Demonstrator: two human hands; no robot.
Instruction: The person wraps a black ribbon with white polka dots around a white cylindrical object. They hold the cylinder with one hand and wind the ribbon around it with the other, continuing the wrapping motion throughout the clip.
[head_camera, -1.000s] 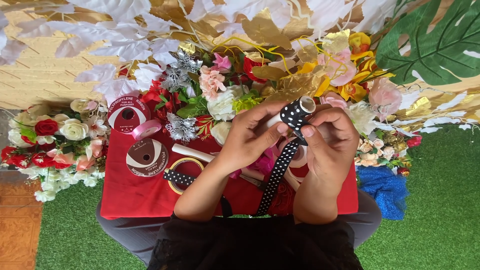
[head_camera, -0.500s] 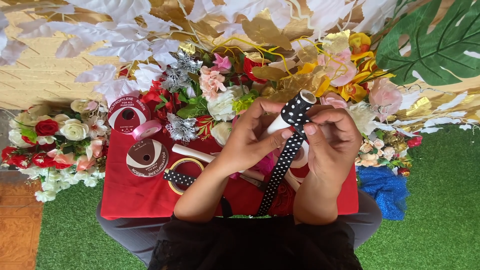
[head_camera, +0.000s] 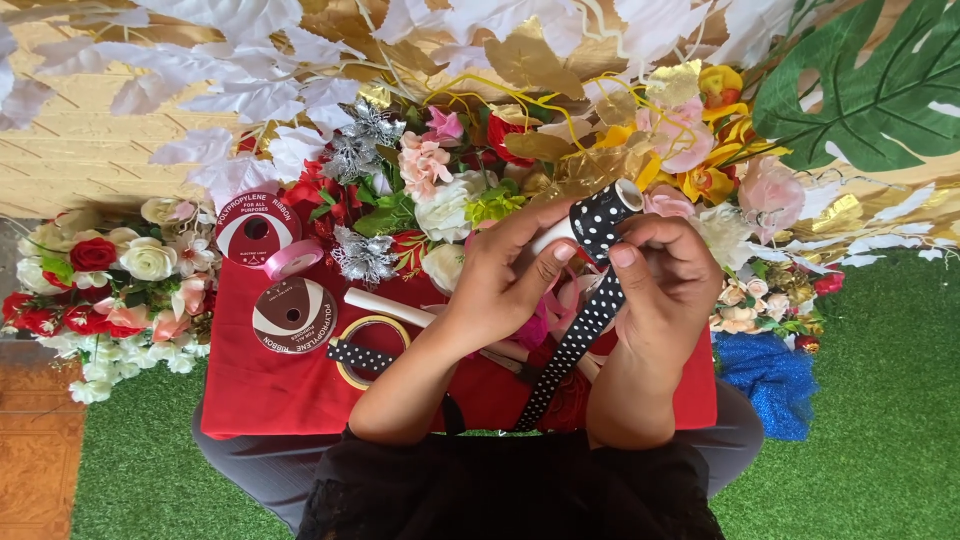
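Our left hand grips a white tube; right hand fingers pinch the black polka-dot ribbon around it.

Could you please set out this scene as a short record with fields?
left hand: holds the white tube, thumb pressed on it
right hand: fingers pinch the black polka-dot ribbon wound round the tube's end
ribbon tail: hangs down toward the lap
surface: red cloth
on cloth: two ribbon spools, pink ribbon roll, tape ring
surroundings: artificial flowers, green turf
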